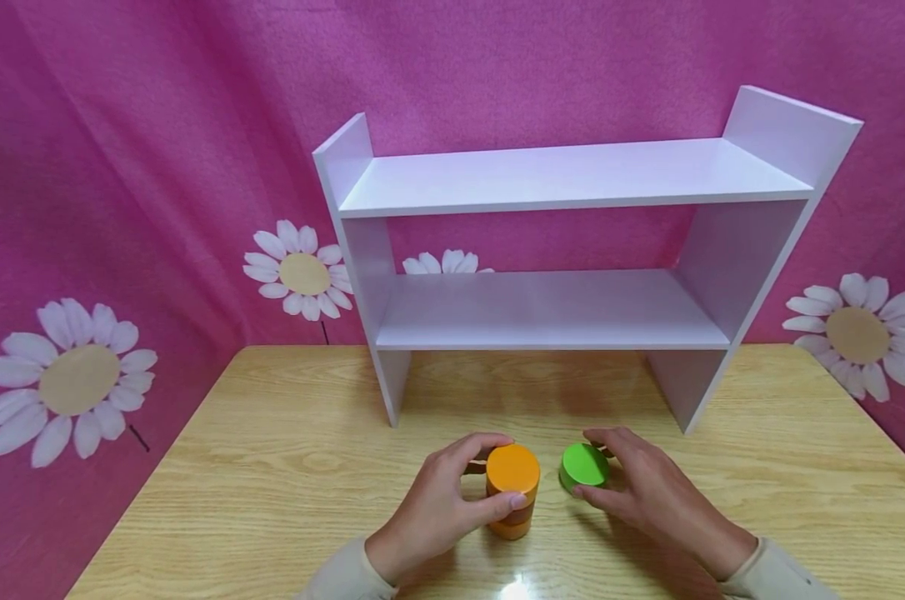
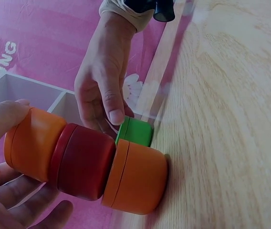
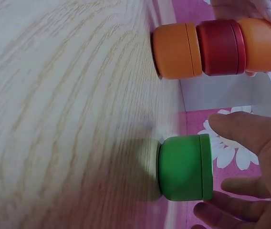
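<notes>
Three small round lidded jars stand stacked on the table: an orange jar on top, a dark red jar in the middle and another orange jar at the bottom. My left hand grips the top orange jar, thumb at the near side and fingers behind. To the right of the stack, a green jar sits upright on the table. Around its lid my right hand spreads its thumb and fingers; a gap shows between thumb and lid in the right wrist view.
Behind the jars stands a white two-tier shelf on the wooden table. A pink curtain with white flowers hangs behind and at the sides.
</notes>
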A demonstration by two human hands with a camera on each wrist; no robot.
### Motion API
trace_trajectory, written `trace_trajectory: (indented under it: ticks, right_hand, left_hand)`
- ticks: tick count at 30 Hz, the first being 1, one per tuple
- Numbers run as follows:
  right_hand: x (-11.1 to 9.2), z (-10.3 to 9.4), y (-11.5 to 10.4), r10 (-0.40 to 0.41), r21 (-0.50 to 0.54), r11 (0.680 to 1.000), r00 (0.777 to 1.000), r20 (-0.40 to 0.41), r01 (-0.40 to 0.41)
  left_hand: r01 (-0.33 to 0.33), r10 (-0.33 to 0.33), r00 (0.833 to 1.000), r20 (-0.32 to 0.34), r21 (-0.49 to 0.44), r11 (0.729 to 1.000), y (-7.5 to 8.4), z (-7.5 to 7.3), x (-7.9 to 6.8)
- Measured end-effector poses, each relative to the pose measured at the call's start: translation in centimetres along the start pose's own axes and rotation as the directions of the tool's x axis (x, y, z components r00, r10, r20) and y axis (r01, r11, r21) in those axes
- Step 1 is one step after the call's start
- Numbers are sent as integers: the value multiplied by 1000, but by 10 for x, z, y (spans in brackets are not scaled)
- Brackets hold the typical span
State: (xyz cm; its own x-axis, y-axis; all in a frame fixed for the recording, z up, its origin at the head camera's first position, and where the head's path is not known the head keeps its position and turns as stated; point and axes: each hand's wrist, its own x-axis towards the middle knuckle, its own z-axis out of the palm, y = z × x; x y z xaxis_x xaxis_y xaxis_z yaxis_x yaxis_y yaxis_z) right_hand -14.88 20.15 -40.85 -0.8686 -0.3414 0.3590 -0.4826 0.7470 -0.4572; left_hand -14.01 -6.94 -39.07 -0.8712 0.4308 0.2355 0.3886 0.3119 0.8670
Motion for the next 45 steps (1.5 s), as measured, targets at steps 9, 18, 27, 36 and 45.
trace_trajectory:
  ticks: [9,18,27,36,45]
  right_hand:
    - [0,1,1,19,-11,1000,1000,9,-19]
    - [0,2,3,41,-9,999,999,28,-41]
    - [2,2,3,82,-16,997,995,58,-82]
    - [2,2,3,107,-15,994,992,73,-106]
    - [3,4,4,99,-38,995,993,57,-97]
  left_hand:
    - [-6,6,1000,-6,2,1000,1,0,-1]
    - [-32,32,999,-11,5,999,-3,0,-1]
    - [-45,45,999,-15,3,999,-3,1,-1]
    - [-39,39,999,-18,-13,999,-1,1,-1]
    - [-42,42,999,-21,-11,999,-1,0,-2]
